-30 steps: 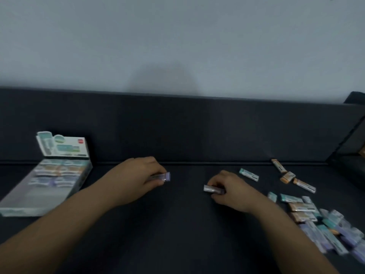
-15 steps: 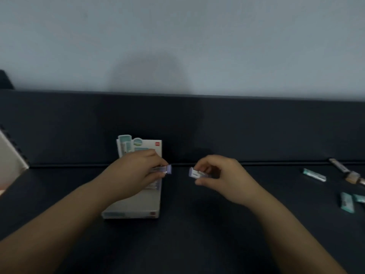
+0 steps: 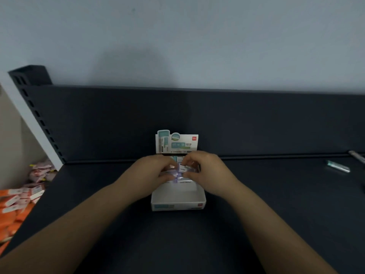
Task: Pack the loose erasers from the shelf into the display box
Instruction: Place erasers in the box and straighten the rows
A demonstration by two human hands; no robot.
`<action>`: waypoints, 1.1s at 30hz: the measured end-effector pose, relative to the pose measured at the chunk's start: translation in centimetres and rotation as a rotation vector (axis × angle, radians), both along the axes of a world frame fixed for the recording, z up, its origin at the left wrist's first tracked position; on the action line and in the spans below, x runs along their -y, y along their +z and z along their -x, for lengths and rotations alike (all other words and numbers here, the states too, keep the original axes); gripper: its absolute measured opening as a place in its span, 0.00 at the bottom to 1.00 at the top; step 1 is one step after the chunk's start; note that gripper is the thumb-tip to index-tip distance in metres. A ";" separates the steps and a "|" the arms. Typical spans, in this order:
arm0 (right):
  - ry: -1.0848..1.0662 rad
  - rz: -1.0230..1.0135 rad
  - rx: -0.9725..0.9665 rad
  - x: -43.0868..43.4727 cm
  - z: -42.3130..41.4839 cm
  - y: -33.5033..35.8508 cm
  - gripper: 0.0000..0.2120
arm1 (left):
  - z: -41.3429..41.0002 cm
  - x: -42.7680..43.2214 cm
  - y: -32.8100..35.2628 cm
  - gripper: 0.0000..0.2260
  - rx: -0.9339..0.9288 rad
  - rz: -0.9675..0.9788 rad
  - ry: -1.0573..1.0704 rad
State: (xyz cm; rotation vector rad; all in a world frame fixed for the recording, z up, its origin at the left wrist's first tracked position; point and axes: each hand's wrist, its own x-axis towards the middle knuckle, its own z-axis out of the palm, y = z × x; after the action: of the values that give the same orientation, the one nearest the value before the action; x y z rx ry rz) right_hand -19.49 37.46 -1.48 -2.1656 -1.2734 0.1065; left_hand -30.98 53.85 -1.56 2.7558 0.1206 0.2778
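The white display box (image 3: 178, 202) stands on the dark shelf at centre, its printed header card (image 3: 176, 143) upright at the back. Both hands hover over the box's far half. My left hand (image 3: 150, 175) pinches a purple eraser (image 3: 174, 177) low inside the box. My right hand (image 3: 205, 171) pinches a second purple-and-white eraser (image 3: 183, 168) just above it, the two erasers touching end to end. Rows of packed erasers lie under the hands, mostly hidden. The near part of the box floor shows bare white.
One teal loose eraser (image 3: 338, 167) and another wrapped one (image 3: 357, 157) lie on the shelf at far right. The shelf's dark back wall (image 3: 177, 119) rises behind the box. Orange and pink packets (image 3: 21, 196) are piled beyond the shelf's left edge.
The view has swung left, bringing the box to centre. Both hands, each carrying a purple eraser, have come together over the box and lowered into it.
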 end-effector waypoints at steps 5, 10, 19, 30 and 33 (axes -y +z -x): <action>-0.065 0.114 0.190 -0.4 0.2 -0.4 0.11 | -0.2 0.3 -0.9 0.12 0.042 -0.141 0.021; -0.096 0.129 0.201 -0.2 0.2 -0.8 0.14 | 0.2 0.0 -1.4 0.13 0.127 -0.196 0.040; -0.094 0.115 0.190 -0.5 0.2 -1.7 0.13 | -0.1 -0.1 -1.9 0.12 0.073 -0.275 0.149; -0.030 0.086 0.207 0.7 0.1 -1.0 0.09 | 0.4 0.1 -1.8 0.10 0.080 -0.190 0.148; -0.035 0.102 0.239 0.8 0.2 -1.0 0.09 | 0.3 0.1 -1.7 0.09 0.074 -0.198 0.149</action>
State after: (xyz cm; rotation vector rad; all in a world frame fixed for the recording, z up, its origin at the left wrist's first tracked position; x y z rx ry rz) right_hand -19.72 36.70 -2.44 -2.3420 -1.3867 -0.1071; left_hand -31.32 53.73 -3.24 2.9320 0.2947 0.4536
